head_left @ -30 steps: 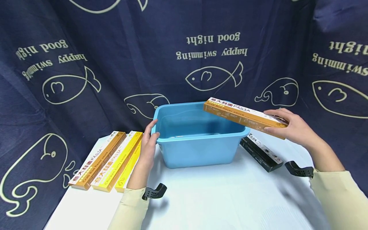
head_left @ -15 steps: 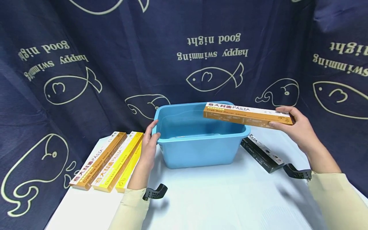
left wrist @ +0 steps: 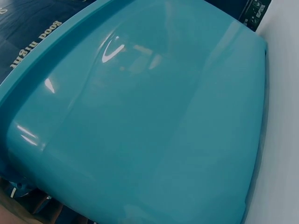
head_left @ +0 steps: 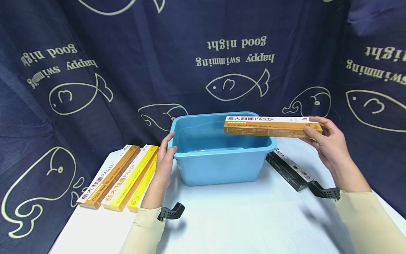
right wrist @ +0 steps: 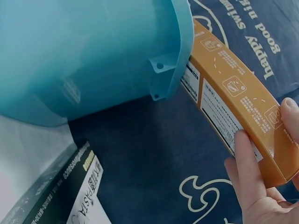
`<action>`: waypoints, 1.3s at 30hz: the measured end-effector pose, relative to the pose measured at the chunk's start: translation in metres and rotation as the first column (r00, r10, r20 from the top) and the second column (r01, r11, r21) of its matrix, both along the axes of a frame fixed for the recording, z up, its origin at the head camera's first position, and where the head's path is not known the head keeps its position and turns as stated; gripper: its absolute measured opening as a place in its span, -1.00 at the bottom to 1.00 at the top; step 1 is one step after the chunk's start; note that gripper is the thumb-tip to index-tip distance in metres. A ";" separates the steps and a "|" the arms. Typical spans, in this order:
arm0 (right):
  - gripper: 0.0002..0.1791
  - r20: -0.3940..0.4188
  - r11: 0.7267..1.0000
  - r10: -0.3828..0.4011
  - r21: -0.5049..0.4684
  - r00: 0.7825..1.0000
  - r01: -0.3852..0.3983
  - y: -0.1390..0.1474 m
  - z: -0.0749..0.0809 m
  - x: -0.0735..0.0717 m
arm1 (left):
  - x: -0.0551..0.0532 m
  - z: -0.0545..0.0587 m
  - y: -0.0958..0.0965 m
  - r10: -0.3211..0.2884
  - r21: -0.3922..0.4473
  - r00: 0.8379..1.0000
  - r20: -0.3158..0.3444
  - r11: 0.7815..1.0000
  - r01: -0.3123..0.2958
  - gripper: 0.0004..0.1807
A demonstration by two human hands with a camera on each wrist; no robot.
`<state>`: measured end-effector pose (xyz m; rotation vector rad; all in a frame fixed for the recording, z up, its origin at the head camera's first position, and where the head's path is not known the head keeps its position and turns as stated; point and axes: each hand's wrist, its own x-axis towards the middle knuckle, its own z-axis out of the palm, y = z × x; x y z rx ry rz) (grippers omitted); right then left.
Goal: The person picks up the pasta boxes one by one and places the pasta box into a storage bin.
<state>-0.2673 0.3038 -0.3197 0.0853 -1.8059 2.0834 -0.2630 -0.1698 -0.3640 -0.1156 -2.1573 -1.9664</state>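
My right hand (head_left: 333,144) grips the right end of an orange and white pasta box (head_left: 269,127), its thumb on the orange side. The box is held level, its left part over the right side of a blue plastic tub (head_left: 219,167). In the right wrist view, fingers press the underside of that pasta box (right wrist: 238,93). My left hand (head_left: 164,158) holds the left rim of the tub between thumb and fingers. Only the tub's outer wall (left wrist: 154,121) fills most of the left wrist view. From the head, the visible part of the tub's inside shows no contents.
Left of the tub lie an orange pasta box (head_left: 109,178) and two yellow pasta boxes (head_left: 130,180) (head_left: 144,183) side by side. A black pasta box (head_left: 288,169) lies right of the tub on the white table (head_left: 234,218). A dark blue fish-print curtain (head_left: 177,70) hangs behind.
The orange pasta box has swung from a slant to nearly level across the view, its right end rising. My right wrist has shifted slightly left. The left hand and tub have stayed put.
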 end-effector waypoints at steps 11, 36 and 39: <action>-0.48 -0.053 0.998 0.039 -0.056 0.998 -0.042 -0.016 0.012 -0.002 | 0.001 0.001 -0.002 0.016 -0.011 1.000 -0.004 1.000 -0.016 -0.41; -0.41 0.058 0.976 -0.001 0.217 0.998 -0.012 -0.067 0.044 -0.014 | 0.001 0.000 0.000 -0.003 0.006 1.000 -0.007 1.000 0.004 -0.41; -0.42 0.063 0.965 0.003 0.262 0.998 -0.019 -0.074 0.047 -0.017 | 0.000 -0.002 0.000 -0.003 0.008 1.000 -0.005 1.000 0.003 -0.41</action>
